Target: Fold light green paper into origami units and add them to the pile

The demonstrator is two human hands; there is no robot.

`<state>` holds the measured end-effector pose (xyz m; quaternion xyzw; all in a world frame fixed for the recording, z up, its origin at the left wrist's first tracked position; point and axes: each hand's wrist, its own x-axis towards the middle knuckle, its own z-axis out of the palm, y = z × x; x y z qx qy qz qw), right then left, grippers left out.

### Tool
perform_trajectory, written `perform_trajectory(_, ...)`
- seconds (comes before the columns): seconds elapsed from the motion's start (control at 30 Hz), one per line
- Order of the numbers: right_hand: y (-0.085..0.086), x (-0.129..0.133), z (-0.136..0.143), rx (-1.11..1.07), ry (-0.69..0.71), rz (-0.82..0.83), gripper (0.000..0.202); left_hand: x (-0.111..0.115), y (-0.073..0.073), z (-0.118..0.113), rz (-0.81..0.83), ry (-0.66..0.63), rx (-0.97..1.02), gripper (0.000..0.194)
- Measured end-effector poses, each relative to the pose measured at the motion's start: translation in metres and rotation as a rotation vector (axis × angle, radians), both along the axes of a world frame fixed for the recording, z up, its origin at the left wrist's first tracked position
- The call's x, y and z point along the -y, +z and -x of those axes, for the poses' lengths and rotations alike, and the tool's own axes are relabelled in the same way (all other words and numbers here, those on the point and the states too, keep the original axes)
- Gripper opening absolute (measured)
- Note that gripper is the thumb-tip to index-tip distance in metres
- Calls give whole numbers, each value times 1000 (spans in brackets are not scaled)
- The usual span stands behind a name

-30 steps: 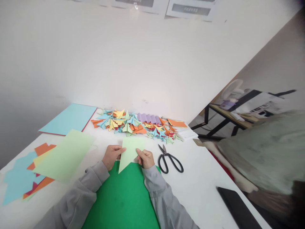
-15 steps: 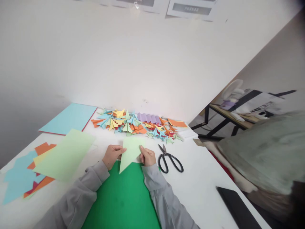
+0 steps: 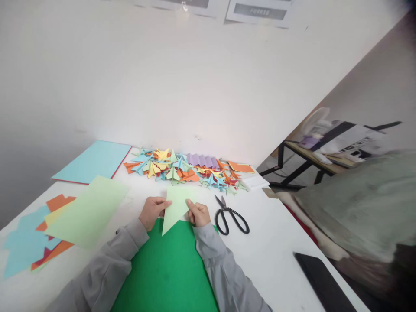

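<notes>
A pale green piece of paper [image 3: 175, 206] with a pointed lower left corner is held up between my two hands, over the top end of a green sheet [image 3: 169, 268]. My left hand [image 3: 152, 212] pinches its left edge between thumb and fingers. On the other side, my right hand [image 3: 198, 212] is closed on its right edge, the thumb lying on the paper's face. Black-handled scissors [image 3: 229, 214] lie on the table to the right of my right hand, blades slightly apart.
Many small folded paper planes [image 3: 175, 167] line the wall, with a pleated purple paper [image 3: 203, 160] among them. Left are a large light green sheet [image 3: 87, 212], coloured scraps [image 3: 26, 234] and blue sheets [image 3: 94, 161]. A black flat object [image 3: 321, 281] lies at the right edge.
My right hand has shifted slightly left along the pale green paper. My left hand keeps its hold at the left edge. The view has moved very slightly.
</notes>
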<state>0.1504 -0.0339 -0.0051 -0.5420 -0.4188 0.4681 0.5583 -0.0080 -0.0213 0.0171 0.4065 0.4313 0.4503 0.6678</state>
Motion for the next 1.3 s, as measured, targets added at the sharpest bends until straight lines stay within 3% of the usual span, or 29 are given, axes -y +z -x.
perform_trajectory(0.37,-1,-1,1,6,26,-45,52,-1,-1,0,8,-1,20,29)
perform_trajectory(0.53,0,4,5,174,84,17,51,0,-2,0,-3,-11,32,29)
perform_trajectory(0.63,0,5,5,248,97,-32,55,0,-3,-1,-12,-20,28,28)
perform_trajectory(0.8,2,5,5,213,98,-50,54,0,-1,-1,-8,-6,35,28)
perform_trajectory(0.93,2,7,8,170,172,28,46,1,2,0,-8,13,35,28)
perform_trajectory(1.07,0,8,9,206,236,-2,47,2,2,-2,-8,0,22,28)
perform_trajectory(1.2,-2,4,6,210,215,-107,52,1,0,-2,-30,-10,7,26)
perform_trajectory(1.3,-2,3,5,216,192,-72,52,1,-2,-1,-32,-5,29,26)
